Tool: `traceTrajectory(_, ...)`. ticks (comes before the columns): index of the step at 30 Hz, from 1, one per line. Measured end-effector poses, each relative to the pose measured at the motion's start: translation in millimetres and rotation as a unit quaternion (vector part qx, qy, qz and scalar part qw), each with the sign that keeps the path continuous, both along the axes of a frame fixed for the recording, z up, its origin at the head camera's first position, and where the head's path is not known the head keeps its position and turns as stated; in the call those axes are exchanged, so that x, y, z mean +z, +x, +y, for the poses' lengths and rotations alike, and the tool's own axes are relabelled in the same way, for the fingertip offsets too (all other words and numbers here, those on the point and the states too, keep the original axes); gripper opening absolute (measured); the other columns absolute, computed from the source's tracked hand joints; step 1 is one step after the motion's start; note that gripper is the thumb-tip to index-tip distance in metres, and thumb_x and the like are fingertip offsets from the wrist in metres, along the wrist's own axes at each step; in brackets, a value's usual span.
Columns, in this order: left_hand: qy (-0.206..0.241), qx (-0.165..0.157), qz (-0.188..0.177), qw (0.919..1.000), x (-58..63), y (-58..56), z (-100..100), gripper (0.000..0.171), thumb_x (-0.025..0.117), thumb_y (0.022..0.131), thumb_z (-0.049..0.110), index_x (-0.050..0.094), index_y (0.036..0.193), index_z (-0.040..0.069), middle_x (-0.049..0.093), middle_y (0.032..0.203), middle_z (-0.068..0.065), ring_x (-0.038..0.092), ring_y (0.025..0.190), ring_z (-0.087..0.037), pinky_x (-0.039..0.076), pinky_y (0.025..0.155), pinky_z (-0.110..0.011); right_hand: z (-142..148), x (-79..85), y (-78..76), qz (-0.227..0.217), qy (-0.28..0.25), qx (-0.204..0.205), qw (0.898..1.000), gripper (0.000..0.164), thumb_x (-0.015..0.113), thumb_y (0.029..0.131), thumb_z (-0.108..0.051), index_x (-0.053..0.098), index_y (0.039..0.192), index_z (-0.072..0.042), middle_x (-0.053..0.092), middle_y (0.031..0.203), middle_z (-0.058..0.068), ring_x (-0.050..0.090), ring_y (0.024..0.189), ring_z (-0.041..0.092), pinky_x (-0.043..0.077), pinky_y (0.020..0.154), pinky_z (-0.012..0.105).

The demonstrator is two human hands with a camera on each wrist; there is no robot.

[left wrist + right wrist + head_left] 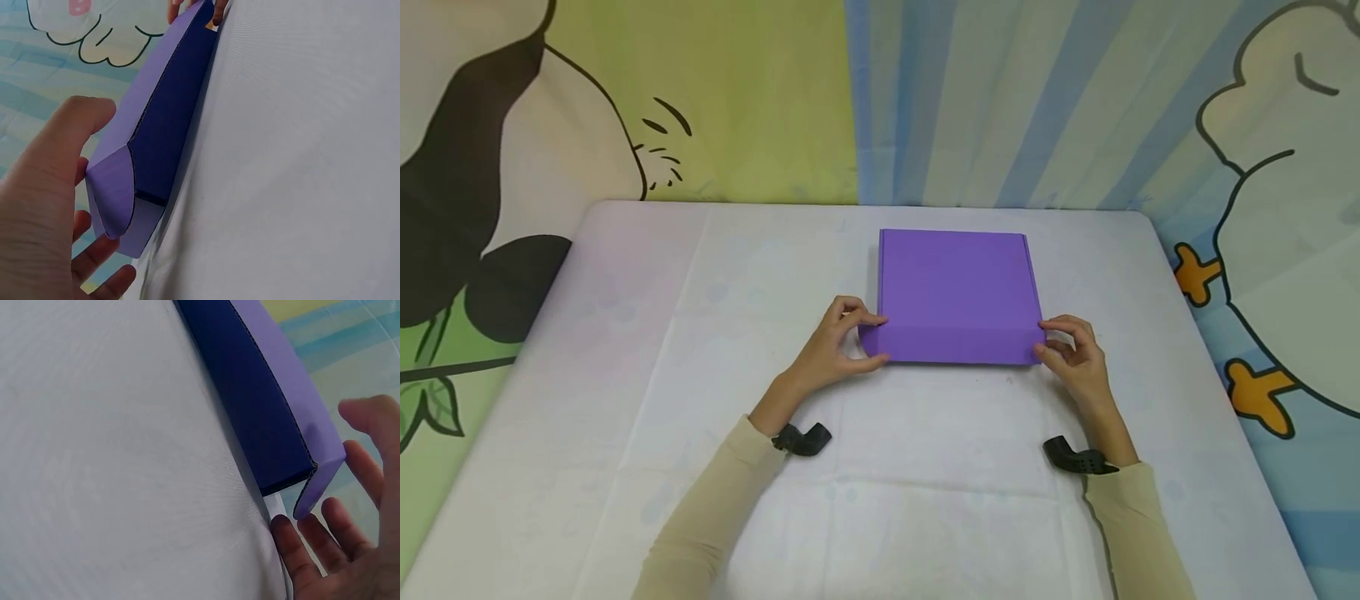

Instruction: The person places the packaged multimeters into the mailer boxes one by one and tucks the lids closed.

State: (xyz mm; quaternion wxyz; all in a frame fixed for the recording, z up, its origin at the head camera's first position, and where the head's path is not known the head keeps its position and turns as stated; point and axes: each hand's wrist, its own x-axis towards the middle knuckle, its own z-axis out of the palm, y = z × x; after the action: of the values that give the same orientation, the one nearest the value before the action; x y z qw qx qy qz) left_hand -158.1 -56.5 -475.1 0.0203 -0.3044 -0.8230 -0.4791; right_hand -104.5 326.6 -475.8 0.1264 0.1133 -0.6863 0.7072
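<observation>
A purple cardboard box (pixel 957 275) sits on the white-covered table with its lid lowered and a front flap (pixel 958 343) sloping toward me. My left hand (pixel 831 343) grips the flap's left end, index finger at the crease and thumb at the front edge. On the other end, my right hand (pixel 1078 358) holds the right corner between bent fingers and thumb. The left wrist view shows a rounded side tab (pixel 115 190) beside my fingers. A dark, shaded face (pixel 250 400) lies under the corrugated edge in the right wrist view. The box's inside is hidden.
The white tablecloth (pixel 925 517) has creases and surrounds the box. Behind the table's far edge hangs a printed curtain (pixel 970 100) with stripes and cartoon figures. Black devices are strapped on the left wrist (pixel 805 440) and right wrist (pixel 1075 458).
</observation>
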Motion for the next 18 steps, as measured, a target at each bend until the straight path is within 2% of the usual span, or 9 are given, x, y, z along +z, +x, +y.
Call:
traceTrajectory(3, -0.005, 0.002, 0.005, 1.0000, 0.1, 0.7, 0.8, 0.060, 0.089, 0.069, 0.030, 0.066, 0.122, 0.016, 0.044, 0.118, -0.005, 0.041, 0.113, -0.022, 0.040, 0.095, -0.040, 0.3, -1.0, 0.6, -0.002, 0.013, 0.009, 1.000, 0.044, 0.059, 0.075, 0.030, 0.045, 0.116, 0.026, 0.049, 0.122, 0.013, 0.051, 0.109, 0.015, 0.047, 0.091, 0.019)
traceTrajectory(8, 0.014, -0.020, 0.010, 0.9996, 0.1, -0.2, 1.0, 0.067, 0.092, 0.066, 0.024, 0.063, 0.124, 0.010, 0.048, 0.115, -0.007, 0.049, 0.099, -0.021, 0.046, 0.086, -0.036, 1.9, -2.0, -0.2, -0.014, 0.014, 0.026, 0.999, 0.052, 0.058, 0.072, 0.033, 0.040, 0.121, 0.026, 0.056, 0.120, 0.004, 0.054, 0.108, 0.013, 0.046, 0.092, 0.018)
traceTrajectory(15, 0.059, -0.048, 0.031, 0.9966, -4.6, -3.0, 1.7, 0.065, 0.092, 0.065, 0.014, 0.062, 0.122, 0.004, 0.059, 0.113, -0.010, 0.057, 0.097, -0.024, 0.053, 0.081, -0.036, 3.5, -3.2, 0.4, 0.004, 0.016, 0.052, 0.999, 0.059, 0.063, 0.070, 0.032, 0.039, 0.124, 0.024, 0.054, 0.124, 0.005, 0.051, 0.111, 0.014, 0.045, 0.093, 0.018)
traceTrajectory(18, 0.068, -0.047, 0.038, 0.9959, -5.6, -2.6, 2.8, 0.066, 0.093, 0.062, 0.008, 0.062, 0.120, 0.001, 0.061, 0.111, -0.014, 0.058, 0.095, -0.027, 0.053, 0.079, -0.041, 3.0, -2.8, 1.2, 0.017, 0.061, 0.071, 0.995, 0.070, 0.068, 0.065, 0.032, 0.039, 0.128, 0.021, 0.047, 0.131, 0.006, 0.047, 0.116, 0.015, 0.043, 0.097, 0.018)
